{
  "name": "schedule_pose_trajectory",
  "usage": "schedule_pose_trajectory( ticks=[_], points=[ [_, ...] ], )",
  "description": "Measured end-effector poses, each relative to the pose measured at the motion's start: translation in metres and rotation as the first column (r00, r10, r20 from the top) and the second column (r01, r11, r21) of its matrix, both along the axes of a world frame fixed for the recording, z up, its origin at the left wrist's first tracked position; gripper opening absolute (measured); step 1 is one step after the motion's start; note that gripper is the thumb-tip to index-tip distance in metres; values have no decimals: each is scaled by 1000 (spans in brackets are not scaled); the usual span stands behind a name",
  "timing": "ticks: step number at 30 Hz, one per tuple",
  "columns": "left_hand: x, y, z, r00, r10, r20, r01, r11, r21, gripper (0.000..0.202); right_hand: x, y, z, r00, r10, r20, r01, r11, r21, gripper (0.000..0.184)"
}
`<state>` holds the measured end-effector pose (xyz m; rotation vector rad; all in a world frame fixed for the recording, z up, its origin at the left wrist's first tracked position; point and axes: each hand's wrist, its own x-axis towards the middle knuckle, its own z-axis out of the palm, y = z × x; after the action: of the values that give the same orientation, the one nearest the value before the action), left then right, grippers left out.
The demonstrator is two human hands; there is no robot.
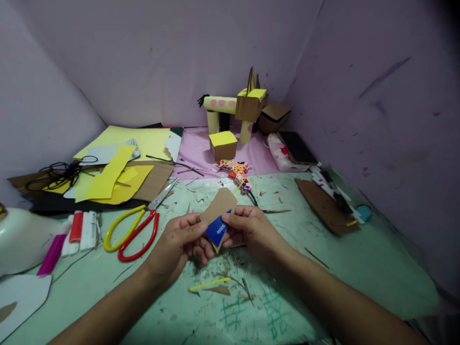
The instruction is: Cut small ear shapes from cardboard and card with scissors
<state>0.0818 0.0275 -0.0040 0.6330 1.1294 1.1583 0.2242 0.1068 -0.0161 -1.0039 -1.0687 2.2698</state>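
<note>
Between my two hands is a cut piece of brown cardboard (218, 203) with a blue printed patch on its lower part. My left hand (189, 237) pinches its left edge, thumb on top. On the other side, my right hand (249, 227) grips the right edge, its thumb lying over the blue print. The piece is held tilted above the green tabletop (280, 258). Scissors (143, 225) with one yellow and one red handle lie partly spread to the left of my left hand. Cardboard scraps and a yellow paper strip (210, 284) are scattered below my hands.
A paper-and-cardboard animal figure (224, 103) stands at the back beside a small yellow-topped box (223, 146). Yellow paper sheets (111, 175) and black cord (66, 175) are piled left. Markers (81, 230) lie nearer. A phone (296, 146) and a brown cardboard piece (323, 206) are right.
</note>
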Motion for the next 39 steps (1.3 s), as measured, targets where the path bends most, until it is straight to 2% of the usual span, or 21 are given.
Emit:
schedule_pose_trajectory(
  ticks=[9,35,39],
  points=[
    [1,-1,-5,993,23,-112,-23,1000,2,26,0,-2,-1,1000,10,9,-11,1000,27,19],
    [1,-1,-5,985,31,-172,-31,1000,0,26,0,-3,-5,999,20,-26,-19,999,28,21],
    [0,-3,-6,986,55,-159,-55,998,4,28,0,-1,-4,997,35,-75,-36,999,-5,29]
  ],
)
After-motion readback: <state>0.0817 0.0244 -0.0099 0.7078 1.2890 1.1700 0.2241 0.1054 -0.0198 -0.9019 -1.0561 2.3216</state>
